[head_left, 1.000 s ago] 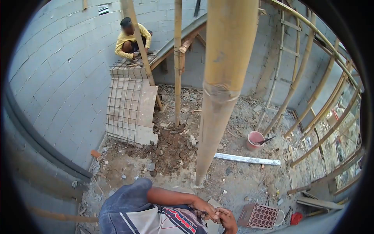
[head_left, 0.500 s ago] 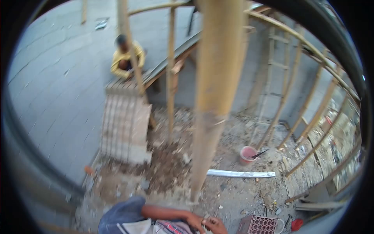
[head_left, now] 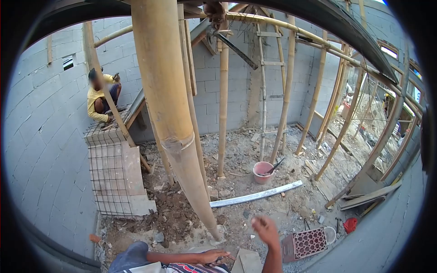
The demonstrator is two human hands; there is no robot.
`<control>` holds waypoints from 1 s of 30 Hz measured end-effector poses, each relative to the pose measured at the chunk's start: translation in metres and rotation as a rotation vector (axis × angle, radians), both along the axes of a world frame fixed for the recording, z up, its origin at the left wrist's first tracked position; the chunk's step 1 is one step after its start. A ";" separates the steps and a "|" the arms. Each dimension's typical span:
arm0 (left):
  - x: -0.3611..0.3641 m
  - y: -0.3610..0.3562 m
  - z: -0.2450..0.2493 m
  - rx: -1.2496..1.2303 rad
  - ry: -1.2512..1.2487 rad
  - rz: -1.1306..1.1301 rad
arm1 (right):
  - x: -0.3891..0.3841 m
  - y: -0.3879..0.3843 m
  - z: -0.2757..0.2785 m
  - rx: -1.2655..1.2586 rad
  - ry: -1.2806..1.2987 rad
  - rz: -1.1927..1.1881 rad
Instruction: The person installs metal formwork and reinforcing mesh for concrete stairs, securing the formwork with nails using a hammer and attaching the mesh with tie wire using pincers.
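Note:
My left hand [head_left: 216, 256] is low in the view, in front of my patterned shirt [head_left: 189, 268], with its fingers stretched to the right. A dark gap shows under the fingers, and I see no clear object there. Raised to the right of it is my right hand [head_left: 266, 230], fingers curled in. Whether something small is between those fingers is hidden. Pale flat boards [head_left: 248, 261] lie below and between the two hands. The thick bamboo pole [head_left: 170, 104] slants down ahead of me, apart from both hands.
A co-worker in yellow [head_left: 96, 98] squats at the top of a sloped form with a rebar grid [head_left: 109, 179]. On the rubble floor are a pink bucket [head_left: 263, 173], a pale metal strip [head_left: 259, 193], a plastic crate [head_left: 309, 242] and a red bag [head_left: 350, 224]. A bamboo ladder [head_left: 273, 63] leans behind.
My hands were close together and are now apart; the right one has risen. The view has turned right, shifting the bamboo pole leftward. The co-worker now has one hand raised.

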State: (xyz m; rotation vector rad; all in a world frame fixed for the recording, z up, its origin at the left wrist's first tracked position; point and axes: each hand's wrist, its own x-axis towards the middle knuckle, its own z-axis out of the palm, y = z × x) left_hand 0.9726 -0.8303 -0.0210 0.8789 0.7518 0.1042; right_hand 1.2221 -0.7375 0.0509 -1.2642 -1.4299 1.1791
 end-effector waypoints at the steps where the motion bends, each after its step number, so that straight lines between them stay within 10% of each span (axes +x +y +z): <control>1: -0.003 0.001 0.001 -0.011 0.007 0.062 | 0.001 0.023 0.028 0.135 0.001 0.002; 5: -0.014 -0.001 -0.016 0.030 0.021 0.250 | -0.033 0.074 0.212 0.670 -0.306 -0.121; 13: -0.066 -0.004 -0.016 0.232 -0.049 0.541 | -0.150 0.245 0.398 1.483 -0.885 -0.801; 16: -0.093 0.000 -0.034 0.231 0.022 0.634 | -0.172 0.307 0.420 1.235 -1.087 -0.777; 18: -0.116 0.010 -0.041 0.103 0.089 0.611 | -0.193 0.341 0.415 0.835 -0.846 -0.358; 24: -0.124 0.002 -0.024 0.055 0.227 0.764 | -0.285 0.397 0.346 1.313 0.157 -0.023; 27: -0.118 -0.007 -0.034 0.054 0.290 0.803 | -0.277 0.367 0.392 0.461 -0.111 0.127; 30: -0.111 -0.015 -0.046 0.071 0.242 0.826 | -0.315 0.311 0.400 0.265 0.119 0.041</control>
